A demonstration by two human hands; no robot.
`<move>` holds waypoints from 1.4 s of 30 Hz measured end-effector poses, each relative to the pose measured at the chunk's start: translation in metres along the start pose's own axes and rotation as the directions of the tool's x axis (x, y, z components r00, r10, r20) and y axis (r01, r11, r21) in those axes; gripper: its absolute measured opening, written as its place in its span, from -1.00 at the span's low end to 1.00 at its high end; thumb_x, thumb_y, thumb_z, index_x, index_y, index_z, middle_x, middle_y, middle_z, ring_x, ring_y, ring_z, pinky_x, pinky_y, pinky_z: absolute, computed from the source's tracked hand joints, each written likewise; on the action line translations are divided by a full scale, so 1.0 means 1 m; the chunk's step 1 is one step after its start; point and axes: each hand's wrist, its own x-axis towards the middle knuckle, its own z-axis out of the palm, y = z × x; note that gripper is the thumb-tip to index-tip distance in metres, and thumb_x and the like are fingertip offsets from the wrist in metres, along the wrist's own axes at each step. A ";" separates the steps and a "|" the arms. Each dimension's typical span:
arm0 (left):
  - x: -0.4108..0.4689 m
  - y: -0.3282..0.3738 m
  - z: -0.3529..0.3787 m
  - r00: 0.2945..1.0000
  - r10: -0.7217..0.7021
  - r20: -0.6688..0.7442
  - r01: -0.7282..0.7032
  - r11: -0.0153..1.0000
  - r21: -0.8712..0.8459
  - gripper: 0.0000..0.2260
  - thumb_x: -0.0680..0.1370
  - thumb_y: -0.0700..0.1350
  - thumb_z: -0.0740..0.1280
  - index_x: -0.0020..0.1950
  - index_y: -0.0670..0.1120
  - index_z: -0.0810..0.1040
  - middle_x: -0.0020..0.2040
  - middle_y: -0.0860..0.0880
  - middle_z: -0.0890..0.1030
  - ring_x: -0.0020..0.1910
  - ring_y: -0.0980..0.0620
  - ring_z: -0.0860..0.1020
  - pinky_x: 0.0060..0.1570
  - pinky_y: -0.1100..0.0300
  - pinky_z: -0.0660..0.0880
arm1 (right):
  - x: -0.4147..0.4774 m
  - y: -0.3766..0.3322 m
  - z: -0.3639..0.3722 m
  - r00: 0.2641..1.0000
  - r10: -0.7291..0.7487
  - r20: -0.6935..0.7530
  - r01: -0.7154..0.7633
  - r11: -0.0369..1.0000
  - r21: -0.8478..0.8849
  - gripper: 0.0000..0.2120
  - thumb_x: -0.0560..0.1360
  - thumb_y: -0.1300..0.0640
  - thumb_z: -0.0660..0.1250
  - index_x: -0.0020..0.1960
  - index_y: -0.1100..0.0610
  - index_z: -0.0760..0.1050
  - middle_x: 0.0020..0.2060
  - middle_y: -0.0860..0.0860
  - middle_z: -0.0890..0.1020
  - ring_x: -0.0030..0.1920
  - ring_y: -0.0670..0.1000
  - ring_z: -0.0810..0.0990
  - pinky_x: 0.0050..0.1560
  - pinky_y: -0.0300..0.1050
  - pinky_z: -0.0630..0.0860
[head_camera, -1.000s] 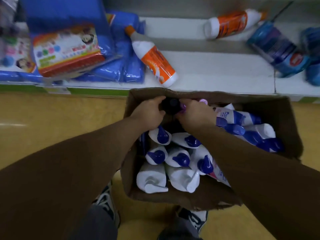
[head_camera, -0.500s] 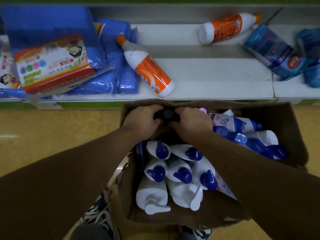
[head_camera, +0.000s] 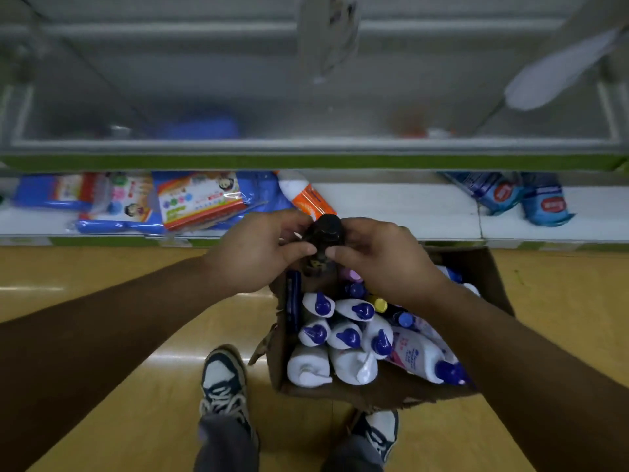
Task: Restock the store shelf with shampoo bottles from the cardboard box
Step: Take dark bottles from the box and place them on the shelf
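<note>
Dark bottle now lifted clear of the box, left hand and right hand fingers both gripping it over the box's far edge, just before the low shelf; pick looks done, shelving next.

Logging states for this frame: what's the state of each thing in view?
Dark bottle, held by both hands over the box.
Left hand, gripping the dark bottle.
Right hand, gripping the dark bottle.
Cardboard box, open, holding many bottles.
White bottles, standing in the box, caps on.
Orange bottle, lying on the shelf.
</note>
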 end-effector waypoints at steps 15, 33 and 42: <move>-0.221 0.279 -0.191 0.953 0.018 -0.303 -0.084 0.975 -0.206 -0.71 0.50 0.00 0.43 0.22 0.08 0.57 0.10 0.18 0.66 0.15 0.26 0.58 0.21 0.02 0.53 | -0.208 -0.297 -0.187 0.968 -0.226 -0.107 0.233 0.970 0.062 -0.69 0.49 -0.01 0.46 0.18 -0.27 0.52 0.04 -0.38 0.63 0.01 -0.27 0.64 0.07 -0.11 0.59; -0.368 0.439 -0.420 0.662 0.195 -0.723 -0.445 0.879 -0.170 -0.68 0.53 -0.28 0.41 0.18 0.08 0.55 0.04 0.07 0.67 0.05 0.18 0.62 0.12 0.32 0.52 | -0.259 -0.585 -0.274 0.777 -0.601 -0.187 0.625 0.770 0.125 -0.79 0.50 0.19 0.46 0.11 0.00 0.64 -0.06 -0.11 0.74 -0.04 -0.11 0.71 0.03 -0.09 0.60; -0.323 0.381 -0.530 0.560 0.136 -0.817 -0.401 0.908 -0.124 -0.73 0.51 -0.04 0.44 0.20 0.08 0.59 -0.01 0.14 0.67 0.00 0.22 0.61 0.14 0.10 0.56 | -0.174 -0.692 -0.241 0.767 -0.576 -0.284 0.631 0.758 0.165 -0.82 0.51 0.31 0.42 0.10 0.17 0.63 -0.16 -0.02 0.74 -0.24 -0.19 0.68 -0.27 -0.42 0.49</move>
